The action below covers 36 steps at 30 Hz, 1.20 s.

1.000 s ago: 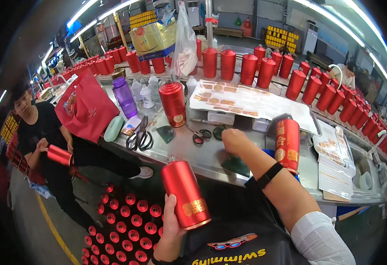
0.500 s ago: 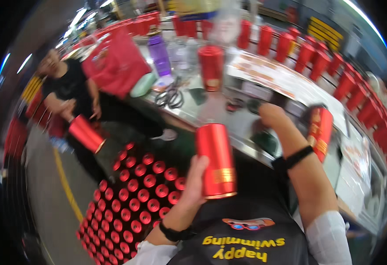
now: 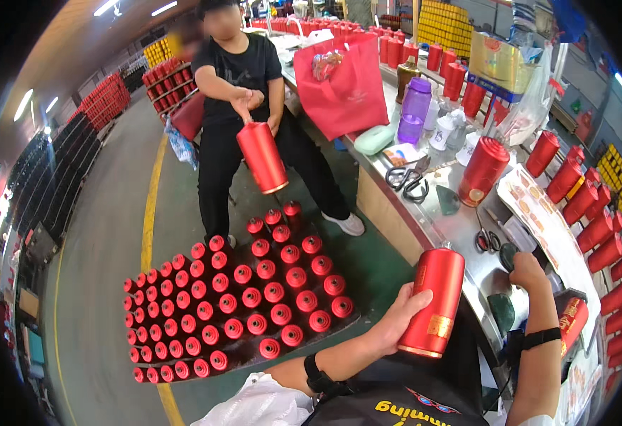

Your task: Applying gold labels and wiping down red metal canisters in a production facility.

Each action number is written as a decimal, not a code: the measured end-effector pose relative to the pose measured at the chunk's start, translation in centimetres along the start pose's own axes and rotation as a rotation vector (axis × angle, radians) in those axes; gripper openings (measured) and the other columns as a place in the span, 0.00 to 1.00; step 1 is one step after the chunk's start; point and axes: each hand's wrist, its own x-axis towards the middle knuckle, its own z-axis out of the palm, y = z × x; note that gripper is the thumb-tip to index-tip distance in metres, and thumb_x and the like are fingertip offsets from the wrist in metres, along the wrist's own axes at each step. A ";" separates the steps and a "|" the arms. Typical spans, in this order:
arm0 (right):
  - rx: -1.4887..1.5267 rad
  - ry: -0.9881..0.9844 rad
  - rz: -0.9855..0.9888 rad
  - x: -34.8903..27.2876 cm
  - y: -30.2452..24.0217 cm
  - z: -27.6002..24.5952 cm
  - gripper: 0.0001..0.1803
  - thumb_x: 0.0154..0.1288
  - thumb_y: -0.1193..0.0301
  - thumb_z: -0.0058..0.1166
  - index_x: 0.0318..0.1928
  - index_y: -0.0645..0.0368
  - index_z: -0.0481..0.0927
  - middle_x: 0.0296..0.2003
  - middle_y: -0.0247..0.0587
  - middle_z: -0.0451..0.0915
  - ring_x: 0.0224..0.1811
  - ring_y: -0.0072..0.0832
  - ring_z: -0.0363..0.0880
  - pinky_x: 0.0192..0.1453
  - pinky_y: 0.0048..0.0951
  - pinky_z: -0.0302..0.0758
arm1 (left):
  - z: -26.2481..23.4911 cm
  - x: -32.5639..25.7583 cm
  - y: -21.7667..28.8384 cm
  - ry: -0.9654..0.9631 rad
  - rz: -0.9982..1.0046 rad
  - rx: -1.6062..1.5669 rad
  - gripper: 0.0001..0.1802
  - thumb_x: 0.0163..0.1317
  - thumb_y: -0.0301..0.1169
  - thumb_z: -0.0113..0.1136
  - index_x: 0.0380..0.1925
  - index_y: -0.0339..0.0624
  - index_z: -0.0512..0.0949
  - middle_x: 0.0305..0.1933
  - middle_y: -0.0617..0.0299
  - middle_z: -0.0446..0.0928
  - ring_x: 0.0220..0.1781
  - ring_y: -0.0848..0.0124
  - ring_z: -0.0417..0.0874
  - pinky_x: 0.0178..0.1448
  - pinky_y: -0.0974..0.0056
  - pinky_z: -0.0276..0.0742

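While the table [image 3: 439,221] ran along the right, a red bottle [image 3: 437,295] leaned before its near edge, clamped in the left hand [image 3: 399,319]; the right hand [image 3: 530,270] was against a dark disc [image 3: 508,255] farther right, whether gripping it I could not tell.

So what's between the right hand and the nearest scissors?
A dark, rounded piece lies between the right hand and those scissors in the head view.
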 end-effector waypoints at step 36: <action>1.879 0.571 -0.104 -18.6 -12.8 -7.9 0.07 0.71 0.74 0.51 0.40 0.66 0.70 0.36 0.48 0.81 0.30 0.27 0.81 0.35 0.26 0.80 | 4.0 1.3 -1.6 -0.128 -0.104 0.084 0.35 0.69 0.54 0.44 0.63 0.36 0.64 0.54 0.50 0.76 0.50 0.60 0.82 0.52 0.55 0.81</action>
